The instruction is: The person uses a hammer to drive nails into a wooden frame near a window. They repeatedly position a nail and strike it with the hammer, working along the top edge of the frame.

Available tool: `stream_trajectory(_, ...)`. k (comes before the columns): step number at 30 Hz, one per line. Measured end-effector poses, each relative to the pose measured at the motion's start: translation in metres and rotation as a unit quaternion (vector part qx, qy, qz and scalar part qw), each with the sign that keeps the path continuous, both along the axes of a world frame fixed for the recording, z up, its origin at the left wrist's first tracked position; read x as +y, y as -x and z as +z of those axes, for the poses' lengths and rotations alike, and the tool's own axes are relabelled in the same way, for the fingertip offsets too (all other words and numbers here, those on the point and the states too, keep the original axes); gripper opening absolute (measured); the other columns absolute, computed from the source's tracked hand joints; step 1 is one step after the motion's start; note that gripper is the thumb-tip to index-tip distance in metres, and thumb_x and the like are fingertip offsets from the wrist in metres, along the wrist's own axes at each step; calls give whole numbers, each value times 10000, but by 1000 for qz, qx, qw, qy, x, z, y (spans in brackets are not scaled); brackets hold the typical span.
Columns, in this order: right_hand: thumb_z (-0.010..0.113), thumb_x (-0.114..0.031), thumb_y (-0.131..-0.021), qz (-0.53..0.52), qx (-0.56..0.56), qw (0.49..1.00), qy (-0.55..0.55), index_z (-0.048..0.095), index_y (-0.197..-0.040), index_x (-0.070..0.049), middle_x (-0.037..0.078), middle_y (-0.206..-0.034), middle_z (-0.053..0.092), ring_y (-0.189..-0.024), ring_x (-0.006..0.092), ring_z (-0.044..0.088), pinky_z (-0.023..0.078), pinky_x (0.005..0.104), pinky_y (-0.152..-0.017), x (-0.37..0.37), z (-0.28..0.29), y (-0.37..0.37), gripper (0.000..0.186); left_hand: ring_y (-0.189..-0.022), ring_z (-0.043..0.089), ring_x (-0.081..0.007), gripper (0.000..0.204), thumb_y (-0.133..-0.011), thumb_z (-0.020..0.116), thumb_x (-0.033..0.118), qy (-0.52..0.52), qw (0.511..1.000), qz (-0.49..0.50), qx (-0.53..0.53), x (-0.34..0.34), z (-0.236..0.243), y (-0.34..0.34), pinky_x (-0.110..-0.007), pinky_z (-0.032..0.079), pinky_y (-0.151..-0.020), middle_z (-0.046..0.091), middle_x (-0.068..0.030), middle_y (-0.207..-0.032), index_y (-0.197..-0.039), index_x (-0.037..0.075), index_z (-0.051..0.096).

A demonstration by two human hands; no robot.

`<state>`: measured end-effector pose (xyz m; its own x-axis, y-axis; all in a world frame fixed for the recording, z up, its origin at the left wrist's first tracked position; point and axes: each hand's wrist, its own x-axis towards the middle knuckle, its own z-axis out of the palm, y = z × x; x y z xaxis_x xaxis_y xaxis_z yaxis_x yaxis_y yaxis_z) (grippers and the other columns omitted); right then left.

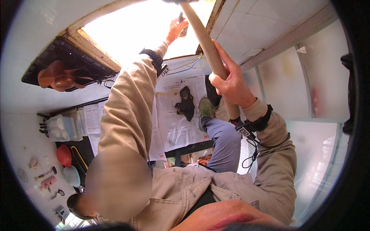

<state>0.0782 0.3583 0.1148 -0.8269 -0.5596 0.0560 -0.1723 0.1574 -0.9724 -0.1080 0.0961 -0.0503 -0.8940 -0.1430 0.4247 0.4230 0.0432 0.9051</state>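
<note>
My left hand [176,30] reaches up into the bright opening. Its fingers are closed around a small dark object [181,17], whose kind is lost in the glare. My right hand [236,82] is wrapped round the lower part of a thick wooden handle [204,38]. This handle slants up and left, passing close to the right of my left hand. Only a sliver of the dark end piece at its top shows at the picture's upper edge, so the tool's kind cannot be told. The opening has a worn, brownish frame [94,48].
A brown-bladed fan [59,79] on a dark panel adjoins the opening. Yellow and blue wires [192,66] hang below it. My green shoe [206,107] rests on printed paper [171,131], near a dark cloth [186,104]. Left are a plastic box [61,127] and red bowl [64,155].
</note>
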Motion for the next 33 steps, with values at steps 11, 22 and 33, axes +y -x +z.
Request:
stream_trajectory(11, 511, -6, -829, 78, -183, 974, 107, 193, -1586, -137, 1, -695, 539, -476, 70, 516, 464, 237, -448, 3, -8, 4, 832, -699, 621, -75, 156, -918, 693, 133, -33, 999, -23, 33, 3, 0, 2, -253, 537, -642, 703, -24, -808, -1037, 33, 708)
stream_trajectory(22, 508, -2, -815, 44, -337, 896, 285, 227, -1575, -190, 57, -691, 495, -425, 124, 483, 455, 291, -397, -8, -2, 11, 831, -685, 575, -45, 234, -901, 743, 285, 46, 998, 2, -45, 8, 23, -16, -235, 479, -583, 669, 24, -784, -950, 58, 713)
stream_trajectory(33, 456, -30, -860, 67, -371, 881, 285, 226, -1573, -245, 74, -720, 479, -436, 128, 466, 441, 293, -384, -2, -3, 12, 780, -626, 501, -27, 232, -883, 768, 309, -4, 1000, -23, 12, 10, 22, -17, -226, 379, -528, 630, 63, -732, -924, 83, 733)
